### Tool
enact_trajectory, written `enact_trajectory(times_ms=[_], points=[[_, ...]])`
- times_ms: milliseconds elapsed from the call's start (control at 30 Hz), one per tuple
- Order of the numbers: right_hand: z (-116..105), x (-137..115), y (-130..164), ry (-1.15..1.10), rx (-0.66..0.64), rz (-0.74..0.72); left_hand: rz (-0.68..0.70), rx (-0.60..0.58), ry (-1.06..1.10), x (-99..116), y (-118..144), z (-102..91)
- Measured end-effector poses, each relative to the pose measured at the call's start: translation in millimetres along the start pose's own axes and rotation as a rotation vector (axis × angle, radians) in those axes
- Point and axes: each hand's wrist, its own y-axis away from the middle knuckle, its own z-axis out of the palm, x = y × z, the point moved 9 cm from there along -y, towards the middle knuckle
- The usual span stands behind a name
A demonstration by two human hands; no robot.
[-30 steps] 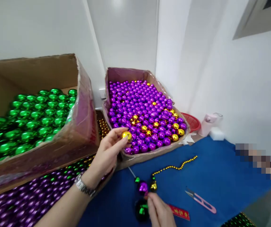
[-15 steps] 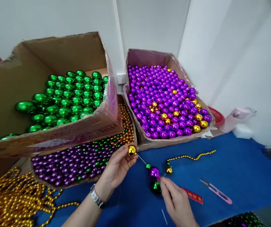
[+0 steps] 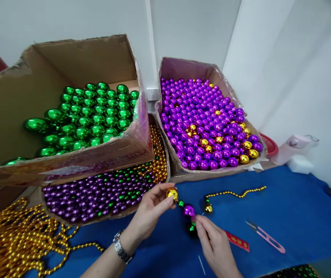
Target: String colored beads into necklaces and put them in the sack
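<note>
Far left of the strung purple ball [image 3: 188, 211]: heap of gold chain [image 3: 15, 241]. Up and left of it: box [image 3: 125, 150] of green balls [image 3: 97, 119]. Just left: left hand [image 3: 149, 206], grip pinching a gold ball [image 3: 171, 195]; green bead [image 3: 181, 203] between gold ball and purple ball. Below the purple ball: green ball [image 3: 191, 228], partly hidden. At its lower right: right hand [image 3: 214, 241], grip pinching the strand [image 3: 193, 218]. Up and right: short chain [image 3: 232, 193]. Farther right: red strip [image 3: 237, 241], then snips [image 3: 266, 236], on the blue worktop [image 3: 293, 204].

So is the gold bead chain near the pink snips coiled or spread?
Spread: the gold bead chain lies in a wavy line on the blue surface.
</note>
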Motion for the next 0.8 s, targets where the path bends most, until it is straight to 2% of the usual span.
enact_trajectory(times_ms=[100,333,567,700,800], points=[[2,1,0,-0.05,-0.037,0.02,-0.034,-0.017,0.061,-5,2,0.3],[4,1,2,-0.017,-0.012,-0.012,0.003,-0.005,0.027,-3,7,-2.4],[7,4,9,-0.016,-0.004,-0.003,-0.048,0.027,0.108,-11,9,-6.9],[12,6,10,-0.025,-0.037,0.005,-0.05,0.006,0.151,-13,11,-7.2],[14,6,10,-0.028,-0.059,-0.002,-0.019,0.004,0.107,-11,12,-8.7]])
